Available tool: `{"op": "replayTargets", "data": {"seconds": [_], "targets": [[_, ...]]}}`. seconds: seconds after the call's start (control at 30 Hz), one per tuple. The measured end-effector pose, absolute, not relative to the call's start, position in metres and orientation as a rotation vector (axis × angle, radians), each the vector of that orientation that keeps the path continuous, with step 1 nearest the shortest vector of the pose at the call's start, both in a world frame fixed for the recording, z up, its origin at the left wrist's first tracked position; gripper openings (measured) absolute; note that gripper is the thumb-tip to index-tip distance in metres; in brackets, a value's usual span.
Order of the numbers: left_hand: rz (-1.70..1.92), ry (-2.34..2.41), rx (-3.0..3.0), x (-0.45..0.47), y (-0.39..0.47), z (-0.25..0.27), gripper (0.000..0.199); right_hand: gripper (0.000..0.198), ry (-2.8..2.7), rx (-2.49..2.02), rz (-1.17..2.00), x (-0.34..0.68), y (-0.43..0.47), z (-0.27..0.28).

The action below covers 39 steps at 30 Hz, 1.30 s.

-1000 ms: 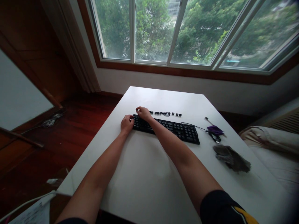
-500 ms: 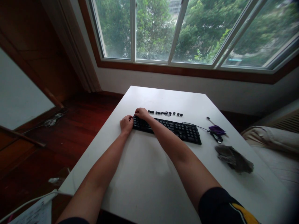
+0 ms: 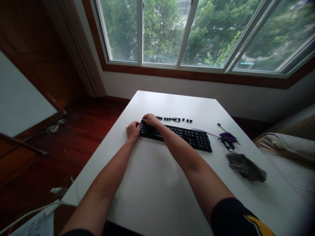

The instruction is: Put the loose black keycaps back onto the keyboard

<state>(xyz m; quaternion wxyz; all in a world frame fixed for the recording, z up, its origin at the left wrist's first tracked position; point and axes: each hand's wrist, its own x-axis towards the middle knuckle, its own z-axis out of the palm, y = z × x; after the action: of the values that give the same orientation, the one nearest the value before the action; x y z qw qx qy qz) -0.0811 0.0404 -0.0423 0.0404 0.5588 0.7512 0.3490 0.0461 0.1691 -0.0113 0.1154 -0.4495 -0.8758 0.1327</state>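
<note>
A black keyboard (image 3: 194,139) lies across the table, its far left part covered by my right hand. My left hand (image 3: 133,130) is closed at the keyboard's left end, fingers curled against its edge. Over the top left corner rests my right hand (image 3: 149,119), its fingers bent down and pressed together on the keys. Whatever those fingertips may pinch is hidden. Behind the keyboard runs a row of loose black keycaps (image 3: 167,119), with a small dark looped object (image 3: 176,120) among them. My right forearm crosses above the keyboard's middle.
On the white table (image 3: 147,196), a grey cloth (image 3: 247,167) lies to the right. Beyond it are a purple cloth (image 3: 228,137), a thin brush-like stick (image 3: 219,125) and the keyboard's cable (image 3: 227,144). A window (image 3: 162,32) rises behind the table.
My right hand shifts very slightly at the keyboard's top left corner. My left hand keeps its place, and the things on the table lie as before.
</note>
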Motion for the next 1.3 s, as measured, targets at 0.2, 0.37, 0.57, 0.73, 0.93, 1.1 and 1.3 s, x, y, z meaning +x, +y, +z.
{"op": "replayTargets", "data": {"seconds": [0.2, 0.37, 0.57, 0.73, 0.93, 1.1, 1.3], "targets": [[1.104, 2.293, 1.712, -0.082, 0.042, -0.044, 0.015, 0.023, -2.564, -1.284, 0.482, 0.045, 0.169, -0.012], [1.079, 2.295, 1.710, -0.082, 0.041, -0.042, 0.016, 0.021, -2.589, -1.306, 0.365, 0.040, 0.160, -0.003], [1.066, 2.298, 1.709, -0.081, 0.040, -0.040, 0.017, 0.022, -2.643, -1.303, 0.267, 0.039, 0.153, 0.007], [1.081, 2.302, 1.715, -0.081, 0.040, -0.041, 0.016, 0.021, -2.636, -1.310, 0.307, 0.040, 0.153, 0.006], [1.061, 2.303, 1.708, -0.080, 0.040, -0.041, 0.016, 0.020, -2.620, -1.309, 0.306, 0.041, 0.154, 0.005], [1.081, 2.297, 1.711, -0.080, 0.040, -0.041, 0.015, 0.026, -2.542, -1.386, 0.399, 0.038, 0.161, -0.002], [1.060, 2.310, 1.709, -0.079, 0.041, -0.040, 0.016, 0.026, -2.424, -1.443, 0.607, 0.036, 0.175, -0.018]]}}
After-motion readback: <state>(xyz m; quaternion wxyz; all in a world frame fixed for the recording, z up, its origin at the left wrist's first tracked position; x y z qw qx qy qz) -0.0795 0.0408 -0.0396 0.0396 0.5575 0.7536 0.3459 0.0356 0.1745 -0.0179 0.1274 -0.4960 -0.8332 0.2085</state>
